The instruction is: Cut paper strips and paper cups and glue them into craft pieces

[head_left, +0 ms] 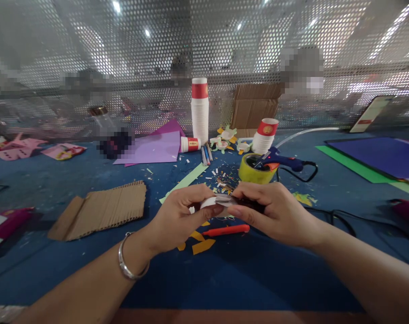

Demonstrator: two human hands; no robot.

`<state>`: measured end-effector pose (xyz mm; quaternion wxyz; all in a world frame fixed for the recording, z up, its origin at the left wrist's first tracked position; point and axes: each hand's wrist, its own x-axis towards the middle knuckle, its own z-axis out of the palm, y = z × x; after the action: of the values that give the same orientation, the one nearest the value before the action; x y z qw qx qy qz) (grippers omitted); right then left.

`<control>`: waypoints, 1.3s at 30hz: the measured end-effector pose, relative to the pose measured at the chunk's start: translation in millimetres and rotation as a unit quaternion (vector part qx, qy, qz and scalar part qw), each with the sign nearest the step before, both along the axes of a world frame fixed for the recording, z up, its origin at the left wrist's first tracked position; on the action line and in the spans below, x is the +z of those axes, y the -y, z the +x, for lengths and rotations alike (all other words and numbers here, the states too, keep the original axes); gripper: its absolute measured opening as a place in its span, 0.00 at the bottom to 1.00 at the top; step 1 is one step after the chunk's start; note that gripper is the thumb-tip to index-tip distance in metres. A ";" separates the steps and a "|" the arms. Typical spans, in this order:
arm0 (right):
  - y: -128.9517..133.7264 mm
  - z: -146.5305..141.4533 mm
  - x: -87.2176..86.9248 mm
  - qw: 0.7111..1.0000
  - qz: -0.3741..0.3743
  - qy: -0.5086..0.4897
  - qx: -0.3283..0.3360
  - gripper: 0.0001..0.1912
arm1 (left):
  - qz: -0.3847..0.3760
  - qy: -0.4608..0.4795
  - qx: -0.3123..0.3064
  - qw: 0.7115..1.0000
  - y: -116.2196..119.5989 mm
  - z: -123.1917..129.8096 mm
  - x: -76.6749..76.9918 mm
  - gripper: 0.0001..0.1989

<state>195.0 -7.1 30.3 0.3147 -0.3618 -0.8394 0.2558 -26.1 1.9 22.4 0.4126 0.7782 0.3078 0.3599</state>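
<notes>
My left hand (186, 216) pinches a small curved white piece, apparently paper (208, 203), between thumb and fingers. Close against it, my right hand (270, 213) is closed around a dark-handled metal blade, apparently scissors (226, 199). The blade touches the white piece; the fingers hide most of the handle. Below the hands lie a red-orange marker (227, 230) and yellow paper scraps (203, 247). Just beyond them are small paper clippings (221, 174) and a yellow tape roll (247, 173) with a blue glue gun (285, 159) resting on it.
Corrugated cardboard (111, 209) lies to the left. Behind are purple sheets (153, 148), a tall paper cup stack (200, 117), a shorter stack (263, 139) and several markers (206, 154). Coloured sheets (376, 155) and a leaning phone (370, 114) are at right. A black cable (349, 216) crosses the table.
</notes>
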 end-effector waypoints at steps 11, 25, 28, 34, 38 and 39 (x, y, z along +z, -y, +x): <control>0.3 2.0 -2.4 0.999 0.031 0.012 -0.007 0.18 | -0.001 -0.012 0.013 1.000 0.1 -0.1 0.9 0.08; -1.8 3.4 -5.6 0.998 0.062 0.020 -0.006 0.17 | 0.066 -0.066 0.028 0.995 -0.8 -2.2 5.6 0.09; -4.4 3.5 -8.2 0.998 0.059 0.023 -0.011 0.17 | 0.060 -0.077 0.029 0.995 -2.5 -4.1 3.7 0.11; -6.5 2.3 -9.8 0.998 0.039 0.031 -0.030 0.19 | 0.021 -0.077 0.040 0.996 -4.5 -5.8 1.9 0.13; -7.1 0.2 -8.5 0.999 0.012 0.014 -0.030 0.21 | -0.026 -0.069 0.037 0.997 -4.6 -4.5 2.1 0.14; -7.5 0.0 -8.4 0.999 0.004 0.011 -0.036 0.21 | -0.038 -0.065 0.037 0.997 -4.7 -4.1 2.0 0.14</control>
<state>195.0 0.5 21.9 0.3162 -0.3937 -0.8299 0.2373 -30.2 6.6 24.4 0.4075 0.7719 0.3755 0.3118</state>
